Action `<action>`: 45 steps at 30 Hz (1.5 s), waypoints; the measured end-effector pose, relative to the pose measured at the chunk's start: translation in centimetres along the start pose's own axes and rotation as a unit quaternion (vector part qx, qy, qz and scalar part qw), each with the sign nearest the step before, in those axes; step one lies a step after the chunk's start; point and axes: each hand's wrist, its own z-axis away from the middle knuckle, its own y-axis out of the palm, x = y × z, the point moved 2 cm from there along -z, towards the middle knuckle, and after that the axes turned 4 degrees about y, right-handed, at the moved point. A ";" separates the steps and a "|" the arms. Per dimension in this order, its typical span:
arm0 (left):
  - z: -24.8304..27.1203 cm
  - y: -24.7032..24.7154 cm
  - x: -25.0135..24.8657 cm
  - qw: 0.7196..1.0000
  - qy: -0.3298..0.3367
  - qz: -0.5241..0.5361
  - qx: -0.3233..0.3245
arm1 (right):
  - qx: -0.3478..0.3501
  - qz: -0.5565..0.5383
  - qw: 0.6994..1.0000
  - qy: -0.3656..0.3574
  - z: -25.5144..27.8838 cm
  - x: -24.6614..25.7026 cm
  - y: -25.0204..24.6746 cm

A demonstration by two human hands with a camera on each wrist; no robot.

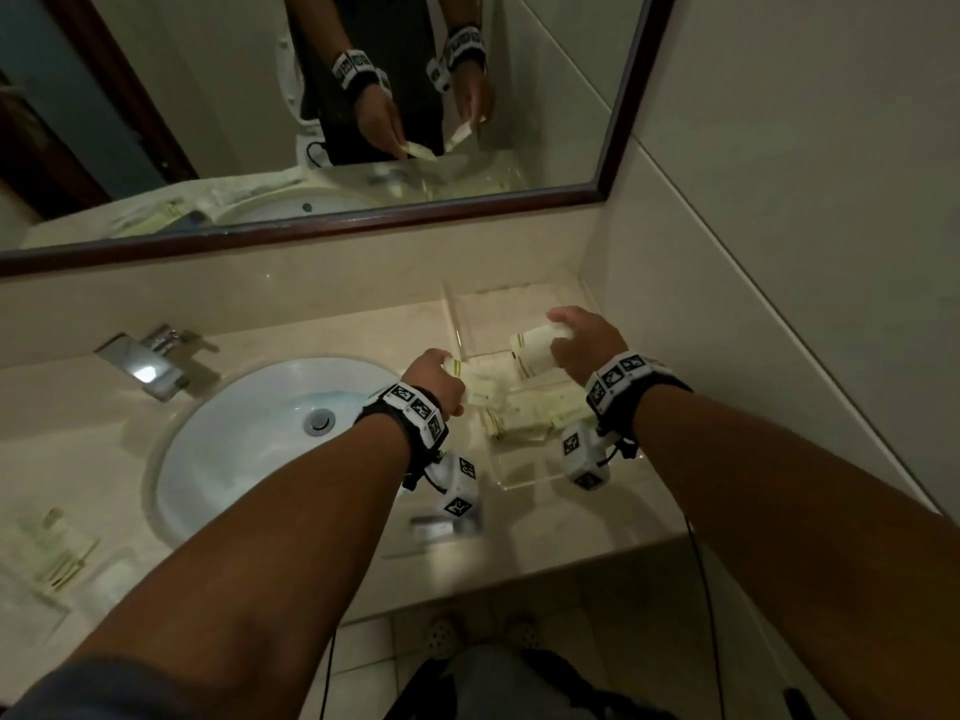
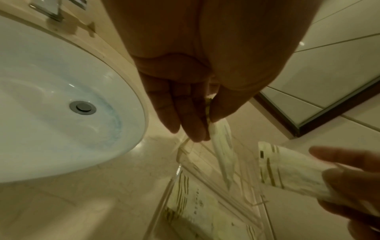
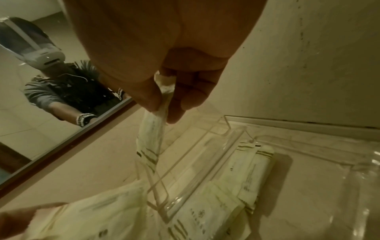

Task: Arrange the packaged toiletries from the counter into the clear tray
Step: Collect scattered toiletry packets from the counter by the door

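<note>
A clear tray stands on the counter right of the sink, against the wall. Several cream packets with dark stripes lie in its near section. My left hand pinches one cream packet over the tray's left wall; in the left wrist view that packet hangs from thumb and fingers. My right hand pinches another striped packet above the tray's middle. The right wrist view shows this packet dangling over the tray wall and the packets lying inside.
A white sink basin with a chrome faucet lies left of the tray. A second clear holder with toiletries stands at the counter's far left. The mirror runs along the back, and a tiled wall closes the right side.
</note>
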 end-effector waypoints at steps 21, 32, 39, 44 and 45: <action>-4.4 7.5 0.6 0.995 -0.093 0.029 -0.015 | 0.099 0.050 0.983 0.145 -3.5 -10.1 3.0; -5.6 10.8 2.6 0.990 -0.129 -0.052 -0.005 | 0.153 0.041 0.977 0.146 -4.5 -12.0 4.7; -4.7 10.5 1.3 0.977 -0.100 -0.190 0.005 | 0.146 0.053 0.980 0.124 -4.7 -12.3 5.0; -4.6 10.4 1.5 0.959 -0.079 -0.273 -0.012 | 0.143 0.088 0.979 0.115 -4.6 -11.9 5.2; -4.7 10.4 1.6 0.958 -0.078 -0.275 -0.013 | 0.148 0.095 0.978 0.111 -4.6 -11.8 5.2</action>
